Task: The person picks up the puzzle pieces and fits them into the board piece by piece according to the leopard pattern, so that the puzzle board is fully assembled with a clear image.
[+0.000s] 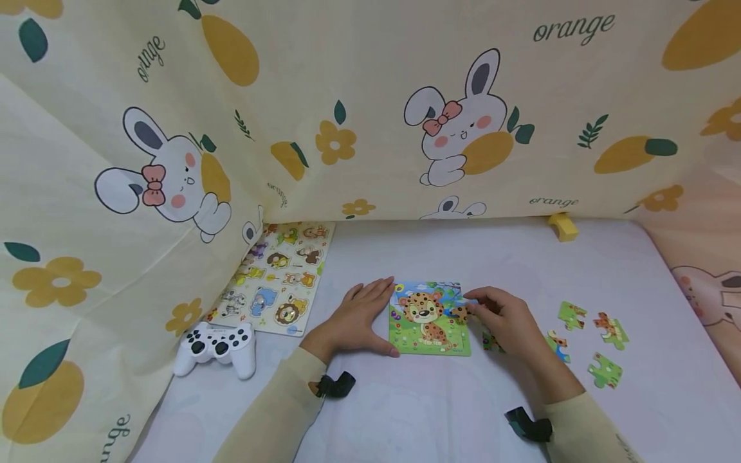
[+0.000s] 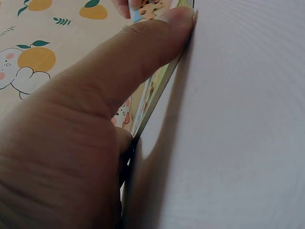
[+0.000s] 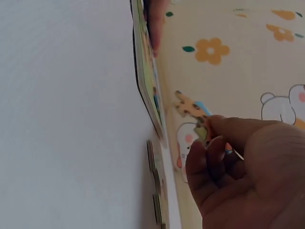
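Leopard puzzle: the square board (image 1: pixel 428 318) lies flat on the white table (image 1: pixel 405 411) between my hands; its right edge is partly masked by the piece I hold, and both wrist views show it nearly edge-on.
Held piece: a spotted jigsaw piece (image 1: pixel 459 314) at the board's right edge, partly covered by my fingertips (the right wrist view shows it raised above the board).
Half-hidden piece: another loose piece (image 1: pixel 491 342) lies beneath my right hand, its picture mostly covered.
Loose group: four pieces (image 1: pixel 605 371) lie to the right, one partly screened by my forearm.
Animal sheet: the patterned curtain (image 1: pixel 347 77) cuts off the upper left of the sheet (image 1: pixel 298 280); the white controller (image 1: pixel 215 350) sits just below it.
Left hand: my left hand (image 1: pixel 361 318) is spread along the board's left side, thumb stretched to the near corner (in the left wrist view, that thumb blocks most of the board).
Right hand: my right hand (image 1: pixel 509 325) reaches in from the right, thumb and fingers pinching the spotted piece.
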`<state>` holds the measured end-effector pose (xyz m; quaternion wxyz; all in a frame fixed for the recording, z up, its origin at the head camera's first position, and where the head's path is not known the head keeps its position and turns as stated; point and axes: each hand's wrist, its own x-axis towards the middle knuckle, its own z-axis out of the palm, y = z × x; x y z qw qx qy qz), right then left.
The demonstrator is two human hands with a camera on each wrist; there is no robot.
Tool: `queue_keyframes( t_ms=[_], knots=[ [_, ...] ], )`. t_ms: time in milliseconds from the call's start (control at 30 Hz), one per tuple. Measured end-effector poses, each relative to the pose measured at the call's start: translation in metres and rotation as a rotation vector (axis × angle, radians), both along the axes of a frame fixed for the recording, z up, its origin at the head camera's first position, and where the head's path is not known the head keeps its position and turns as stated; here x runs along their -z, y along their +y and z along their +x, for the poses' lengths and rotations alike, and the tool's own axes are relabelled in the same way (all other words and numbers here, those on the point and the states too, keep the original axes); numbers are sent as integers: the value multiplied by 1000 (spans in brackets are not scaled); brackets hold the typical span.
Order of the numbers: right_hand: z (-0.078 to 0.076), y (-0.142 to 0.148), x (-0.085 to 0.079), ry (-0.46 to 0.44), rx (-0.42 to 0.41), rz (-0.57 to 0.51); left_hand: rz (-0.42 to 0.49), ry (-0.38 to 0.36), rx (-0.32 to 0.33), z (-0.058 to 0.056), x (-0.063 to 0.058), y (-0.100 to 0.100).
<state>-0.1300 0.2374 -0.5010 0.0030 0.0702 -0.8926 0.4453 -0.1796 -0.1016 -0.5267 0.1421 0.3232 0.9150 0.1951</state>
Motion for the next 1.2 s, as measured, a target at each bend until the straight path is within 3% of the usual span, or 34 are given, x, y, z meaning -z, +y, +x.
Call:
queue_keyframes(
  t_ms=[200, 533, 900, 1200],
  knots=[
    [-6, -11, 1, -51, 1, -107, 3, 4, 0, 0, 1, 0],
    [-21, -37, 10, -79, 12, -182, -2, 1, -5, -1, 2, 0],
    [-29, -59, 5, -98, -3, -84, -2, 16, 3, -1, 2, 1],
    [-21, -60, -3, 89, 0, 101, -7, 29, 3, -1, 4, 1]
  ],
)
